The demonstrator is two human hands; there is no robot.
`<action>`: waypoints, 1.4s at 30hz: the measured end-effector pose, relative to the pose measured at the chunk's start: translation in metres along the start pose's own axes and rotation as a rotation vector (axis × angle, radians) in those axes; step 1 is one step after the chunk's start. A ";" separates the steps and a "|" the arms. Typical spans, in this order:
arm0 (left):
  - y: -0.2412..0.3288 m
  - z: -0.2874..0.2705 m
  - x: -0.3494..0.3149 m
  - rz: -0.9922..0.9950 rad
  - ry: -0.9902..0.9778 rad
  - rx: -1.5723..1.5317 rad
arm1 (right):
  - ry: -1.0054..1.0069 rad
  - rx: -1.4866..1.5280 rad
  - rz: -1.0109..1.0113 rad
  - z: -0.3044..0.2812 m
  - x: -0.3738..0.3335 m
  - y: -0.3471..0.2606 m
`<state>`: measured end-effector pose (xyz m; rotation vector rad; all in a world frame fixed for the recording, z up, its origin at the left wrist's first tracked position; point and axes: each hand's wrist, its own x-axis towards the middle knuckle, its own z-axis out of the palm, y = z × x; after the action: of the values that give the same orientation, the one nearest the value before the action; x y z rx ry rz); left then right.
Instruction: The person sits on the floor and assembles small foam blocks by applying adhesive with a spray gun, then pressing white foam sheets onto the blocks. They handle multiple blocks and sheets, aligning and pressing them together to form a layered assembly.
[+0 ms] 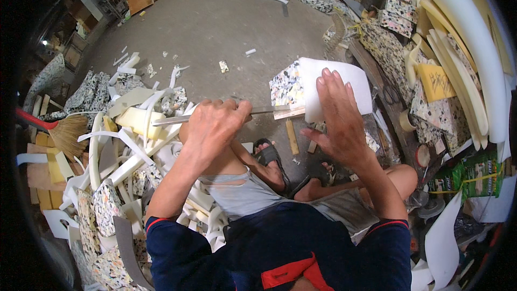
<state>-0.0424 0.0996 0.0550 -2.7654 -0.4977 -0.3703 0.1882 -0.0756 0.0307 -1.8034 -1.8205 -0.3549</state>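
Note:
My left hand [219,124] is closed around a long, thin metal blade [269,110], which sticks out on both sides of the fist. Its right end reaches the near edge of a foam block. That block has a speckled, multicoloured foam part [287,85] on the left and a white sheet [344,78] covering its right side. Lying over the white sheet is my right hand [340,110], fingers stretched out and thumb apart. A pale wooden strip [290,113] shows below the block's near edge, beside the blade tip.
White and speckled foam offcuts [129,151] heap up at my left, near a straw broom [70,132]. Long curved foam strips [468,48] stand at the right. Scissors [391,95] and a tape roll [406,120] lie there too. A wooden stick [292,136] is by my feet.

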 end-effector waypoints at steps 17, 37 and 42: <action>-0.001 -0.016 -0.003 0.031 0.008 0.012 | -0.084 0.143 -0.076 -0.008 0.015 0.009; 0.002 -0.012 -0.018 0.106 0.100 0.105 | -0.121 0.019 -0.094 -0.016 0.024 -0.005; 0.005 -0.006 -0.020 0.104 0.157 0.121 | -0.125 0.005 -0.101 -0.012 0.023 -0.009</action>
<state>-0.0600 0.0875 0.0535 -2.6068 -0.3256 -0.5106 0.1828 -0.0637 0.0547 -1.7700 -2.0015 -0.2808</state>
